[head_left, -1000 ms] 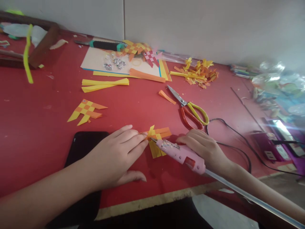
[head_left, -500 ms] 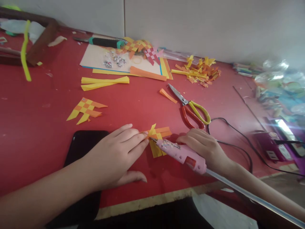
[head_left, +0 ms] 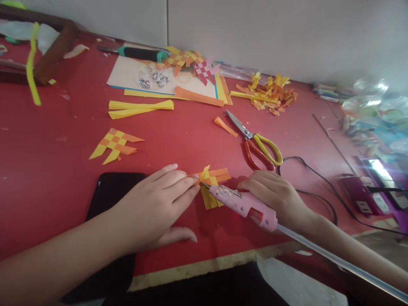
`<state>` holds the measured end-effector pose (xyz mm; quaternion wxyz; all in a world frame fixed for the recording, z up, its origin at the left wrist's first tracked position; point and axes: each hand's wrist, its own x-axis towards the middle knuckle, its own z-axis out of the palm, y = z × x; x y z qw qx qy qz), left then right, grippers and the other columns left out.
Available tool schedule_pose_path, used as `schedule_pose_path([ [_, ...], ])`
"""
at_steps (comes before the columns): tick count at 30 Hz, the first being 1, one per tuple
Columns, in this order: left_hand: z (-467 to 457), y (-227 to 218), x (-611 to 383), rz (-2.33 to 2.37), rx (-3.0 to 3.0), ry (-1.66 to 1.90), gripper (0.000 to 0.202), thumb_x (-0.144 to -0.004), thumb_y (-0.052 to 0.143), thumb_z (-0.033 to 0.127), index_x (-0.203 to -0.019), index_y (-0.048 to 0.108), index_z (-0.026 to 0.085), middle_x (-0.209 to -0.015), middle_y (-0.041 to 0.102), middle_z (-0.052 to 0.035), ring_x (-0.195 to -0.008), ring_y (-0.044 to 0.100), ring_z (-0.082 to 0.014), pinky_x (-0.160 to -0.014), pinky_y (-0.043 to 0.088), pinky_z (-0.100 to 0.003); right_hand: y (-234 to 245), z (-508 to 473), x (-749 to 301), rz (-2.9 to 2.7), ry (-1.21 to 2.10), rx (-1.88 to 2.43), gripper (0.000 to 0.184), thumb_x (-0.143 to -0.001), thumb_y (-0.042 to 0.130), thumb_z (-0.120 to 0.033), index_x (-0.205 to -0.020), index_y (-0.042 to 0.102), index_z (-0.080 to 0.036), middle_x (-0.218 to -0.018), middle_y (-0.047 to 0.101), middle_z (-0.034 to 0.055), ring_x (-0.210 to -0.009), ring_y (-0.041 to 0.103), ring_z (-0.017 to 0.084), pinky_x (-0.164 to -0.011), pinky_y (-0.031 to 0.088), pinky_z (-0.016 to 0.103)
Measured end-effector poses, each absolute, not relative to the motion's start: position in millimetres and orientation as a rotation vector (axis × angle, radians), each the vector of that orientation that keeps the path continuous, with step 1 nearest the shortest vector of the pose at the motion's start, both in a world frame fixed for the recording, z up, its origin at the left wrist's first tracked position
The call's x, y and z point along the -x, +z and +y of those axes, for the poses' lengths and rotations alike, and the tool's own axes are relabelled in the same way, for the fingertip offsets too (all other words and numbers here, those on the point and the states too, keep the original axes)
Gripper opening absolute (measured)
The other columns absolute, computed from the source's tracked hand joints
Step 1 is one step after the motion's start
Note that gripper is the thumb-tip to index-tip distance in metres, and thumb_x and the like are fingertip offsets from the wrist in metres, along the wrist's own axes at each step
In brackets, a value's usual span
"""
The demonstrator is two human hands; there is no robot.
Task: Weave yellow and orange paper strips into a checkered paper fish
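Note:
My left hand (head_left: 157, 208) lies palm down with its fingers stretched out and the thumb apart. Its fingertips press on the left end of a woven piece of orange and yellow paper strips (head_left: 215, 180). In my right hand (head_left: 276, 193) is a pink hot glue gun (head_left: 244, 204), the fingers closed round its far side. The metal nozzle points left and meets the weave beside my left fingertips; whether glue comes out cannot be seen. A long clear glue stick (head_left: 338, 257) sticks out of the gun's back.
A finished woven paper fish (head_left: 116, 144) and yellow strips (head_left: 140, 109) lie left. Scissors (head_left: 255, 140) rest beyond my right hand, near a black cord (head_left: 321, 174). A black phone-like slab (head_left: 111, 187) is under my left forearm. Paper scraps (head_left: 267, 95) are heaped at the back.
Both hands, the glue gun and the woven paper hold nearly the same places. The view has shifted very slightly.

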<state>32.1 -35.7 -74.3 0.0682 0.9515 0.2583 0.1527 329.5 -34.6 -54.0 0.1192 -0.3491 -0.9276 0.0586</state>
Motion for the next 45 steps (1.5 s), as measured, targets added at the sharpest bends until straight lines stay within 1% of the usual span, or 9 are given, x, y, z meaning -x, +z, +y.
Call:
schedule_pose_path([
  [5,-35.2,-73.8,-32.2,0.764,-2.869,0.452,0.072,-0.087,0.057,0.063,-0.126,0.062,0.002,-0.127,0.066,-0.0197,-0.112,0.06,-0.0362,-0.105,0.042,-0.055,-54.0,-35.9,-329.2,-2.715,0.174,1.038,0.012,-0.094,0.045,-0.015,-0.09,0.057,-0.017,-0.069,0.061,0.003,-0.062,0.054,0.015,-0.059,0.041,0.029],
  [12,-35.0,-73.2,-31.8,0.771,-2.883,0.461,0.072,-0.088,0.055,0.064,-0.125,0.063,0.003,-0.126,0.067,-0.0194,-0.111,0.06,-0.0353,-0.105,0.043,-0.054,-54.8,-35.5,-329.4,-2.686,0.138,1.032,0.011,-0.093,0.045,-0.019,-0.091,0.056,-0.018,-0.071,0.062,0.0037,-0.063,0.056,0.016,-0.059,0.041,0.03],
  [19,-36.7,-78.0,-30.7,0.78,-2.865,0.478,0.071,-0.089,0.054,0.064,-0.127,0.061,0.004,-0.128,0.065,-0.0191,-0.116,0.057,-0.0345,-0.109,0.038,-0.054,-52.8,-36.6,-327.0,-2.698,0.129,1.04,0.013,-0.094,0.044,-0.018,-0.089,0.056,-0.018,-0.069,0.061,0.0031,-0.061,0.054,0.015,-0.058,0.039,0.03],
  [23,-36.9,-78.9,-30.8,0.78,-2.863,0.48,0.072,-0.088,0.056,0.063,-0.128,0.06,0.004,-0.128,0.065,-0.0191,-0.116,0.057,-0.0344,-0.109,0.037,-0.053,-53.9,-38.5,-328.7,-2.685,0.142,1.069,0.014,-0.094,0.043,-0.019,-0.089,0.056,-0.018,-0.07,0.061,0.0037,-0.062,0.054,0.016,-0.058,0.039,0.031],
  [26,-36.8,-79.1,-31.1,0.782,-2.863,0.478,0.073,-0.087,0.056,0.064,-0.128,0.06,0.004,-0.128,0.064,-0.0195,-0.116,0.057,-0.035,-0.109,0.038,-0.053,-54.1,-38.1,-329.8,-2.68,0.145,1.063,0.011,-0.093,0.044,-0.02,-0.091,0.055,-0.019,-0.072,0.062,0.0044,-0.064,0.055,0.017,-0.059,0.04,0.031],
  [29,-36.6,-79.1,-31.3,0.783,-2.861,0.47,0.076,-0.085,0.056,0.066,-0.128,0.06,0.003,-0.129,0.064,-0.0198,-0.116,0.056,-0.0354,-0.109,0.037,-0.053,-52.6,-36.6,-329.4,-2.702,0.163,1.035,0.009,-0.089,0.046,-0.021,-0.094,0.054,-0.018,-0.071,0.06,0.0035,-0.062,0.054,0.016,-0.059,0.041,0.03],
  [37,-35.3,-74.7,-31.1,0.766,-2.84,0.462,0.078,-0.081,0.063,0.066,-0.127,0.061,0.004,-0.126,0.066,-0.021,-0.114,0.059,-0.036,-0.107,0.04,-0.055,-52.3,-35.5,-331.8,-2.71,0.239,1.048,0.013,-0.081,0.047,-0.018,-0.093,0.051,-0.02,-0.071,0.058,0.0026,-0.062,0.051,0.016,-0.058,0.038,0.029],
  [42,-34.2,-73.7,-31.2,0.756,-2.869,0.469,0.081,-0.079,0.062,0.07,-0.125,0.062,0.003,-0.126,0.066,-0.0211,-0.112,0.06,-0.0362,-0.106,0.042,-0.054,-57.2,-34.0,-336.5,-2.682,0.298,1.061,0.014,-0.08,0.047,-0.025,-0.092,0.05,-0.02,-0.074,0.057,0.0037,-0.064,0.05,0.017,-0.057,0.036,0.03],
  [45,-33.4,-73.8,-31.7,0.747,-2.88,0.465,0.085,-0.075,0.066,0.07,-0.125,0.062,0.001,-0.126,0.066,-0.0213,-0.111,0.061,-0.0369,-0.105,0.043,-0.055,-55.2,-31.8,-335.3,-2.715,0.285,1.079,0.007,-0.081,0.047,-0.023,-0.087,0.048,-0.02,-0.07,0.055,0.002,-0.06,0.048,0.015,-0.054,0.033,0.029],
])
